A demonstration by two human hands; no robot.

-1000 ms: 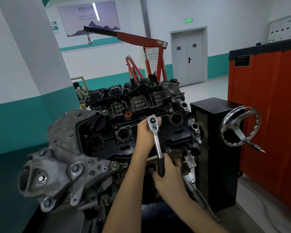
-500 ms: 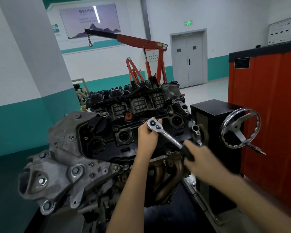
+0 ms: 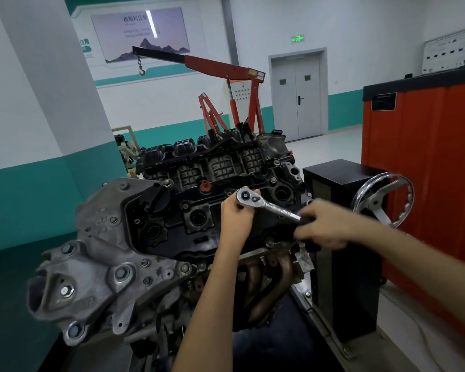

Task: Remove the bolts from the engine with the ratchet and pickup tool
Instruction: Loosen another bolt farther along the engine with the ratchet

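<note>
The engine sits on a stand, its black valve cover facing me. A chrome ratchet lies across the cover, its round head at the middle and its handle pointing right. My left hand grips under the ratchet head, fingers curled round it. My right hand, blurred by motion, holds the black grip at the handle's end. The bolt under the ratchet head is hidden. No pickup tool is in view.
A black stand box with a chrome handwheel stands right of the engine. An orange cabinet is further right. A red engine crane stands behind. A grey pillar rises at left.
My right hand has swung the ratchet handle from pointing down toward me up and round to the right. My left hand has stayed on the ratchet head.
</note>
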